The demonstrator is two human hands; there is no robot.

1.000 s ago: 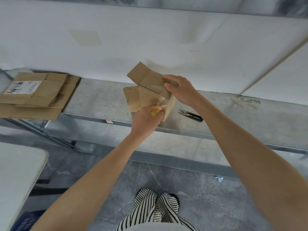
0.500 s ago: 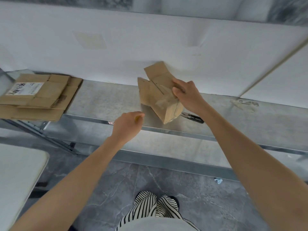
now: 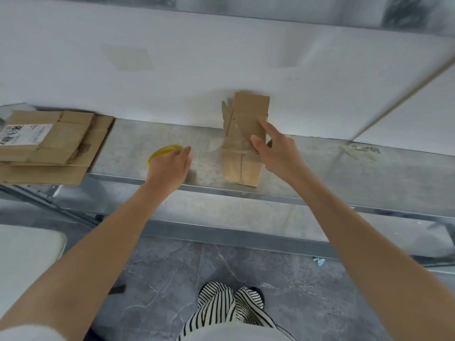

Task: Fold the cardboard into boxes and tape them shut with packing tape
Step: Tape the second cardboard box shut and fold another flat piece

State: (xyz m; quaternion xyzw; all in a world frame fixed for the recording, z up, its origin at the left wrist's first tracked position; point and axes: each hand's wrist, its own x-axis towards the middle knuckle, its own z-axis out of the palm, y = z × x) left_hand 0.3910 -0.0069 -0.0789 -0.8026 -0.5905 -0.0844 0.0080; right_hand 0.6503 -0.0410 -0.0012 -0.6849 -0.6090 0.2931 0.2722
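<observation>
A small brown cardboard box (image 3: 242, 166) stands on the grey metal shelf (image 3: 344, 183), its top flaps (image 3: 250, 107) up against the white wall. Clear tape runs across its front. My right hand (image 3: 275, 151) touches the box's right side with thumb and straight index finger. A yellow roll of packing tape (image 3: 160, 152) lies low on the shelf left of the box. My left hand (image 3: 170, 166) holds the roll's right edge, and the hand hides part of the roll.
A stack of flattened cardboard (image 3: 49, 141) with a white label lies at the shelf's left end. White wall panels (image 3: 197, 70) close off the back. A white table corner (image 3: 24, 254) sits at the lower left. Tape scraps (image 3: 359, 151) stick to the shelf on the right.
The box has turned upright and come down onto the shelf. My left hand carried the tape roll left and down to the shelf. My right hand's grip on the box has loosened to a touch.
</observation>
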